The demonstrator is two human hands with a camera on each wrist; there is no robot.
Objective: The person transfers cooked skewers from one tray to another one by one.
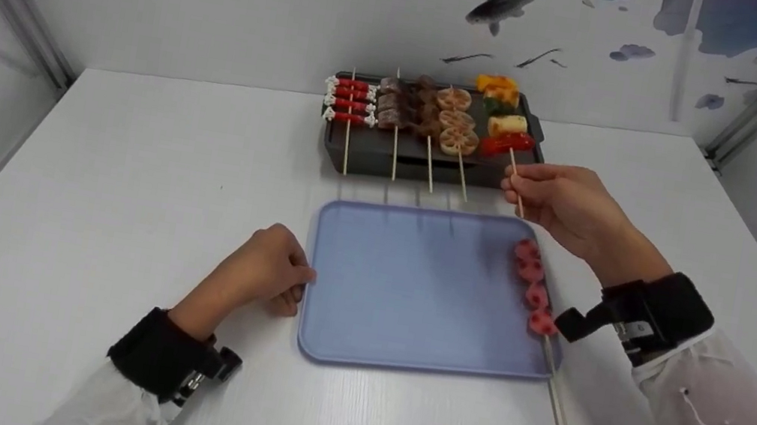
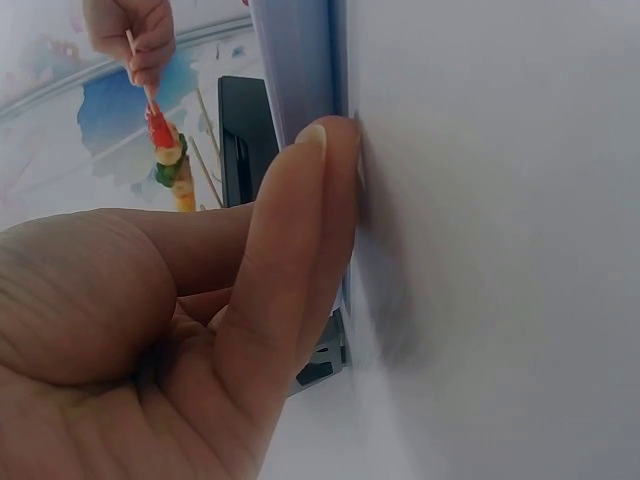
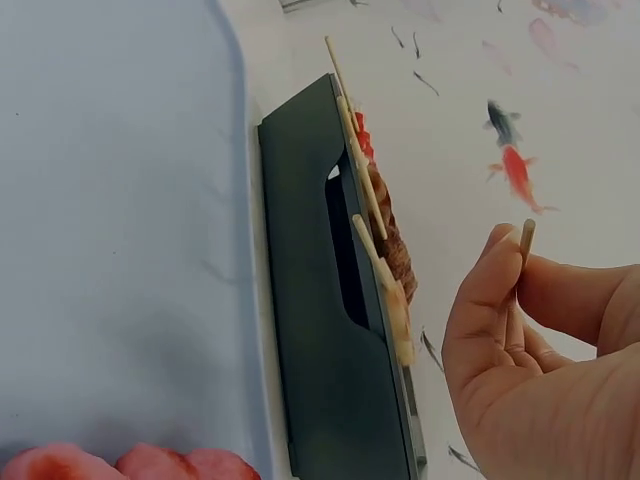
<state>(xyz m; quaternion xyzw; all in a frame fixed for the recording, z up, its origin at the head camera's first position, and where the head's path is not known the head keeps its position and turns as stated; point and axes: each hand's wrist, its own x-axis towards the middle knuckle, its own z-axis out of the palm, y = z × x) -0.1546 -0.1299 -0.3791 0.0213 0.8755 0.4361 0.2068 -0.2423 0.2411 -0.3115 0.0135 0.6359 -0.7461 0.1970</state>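
On the white tabletop, the left hand pinches the left edge of the blue tray, thumb and bent fingers closed at the rim. The tray lies flat. Beyond its far edge, just apart, the dark grill stands near the tabletop's far edge. Across it lie a red skewer, a grey skewer, a brown skewer and a lotus skewer, sticks over the near edge. The vegetable skewer is over the grill's right end, its stick pinched between thumb and fingers of the right hand. Pink pieces line the tray's right edge, stick ends jutting past the near right corner.
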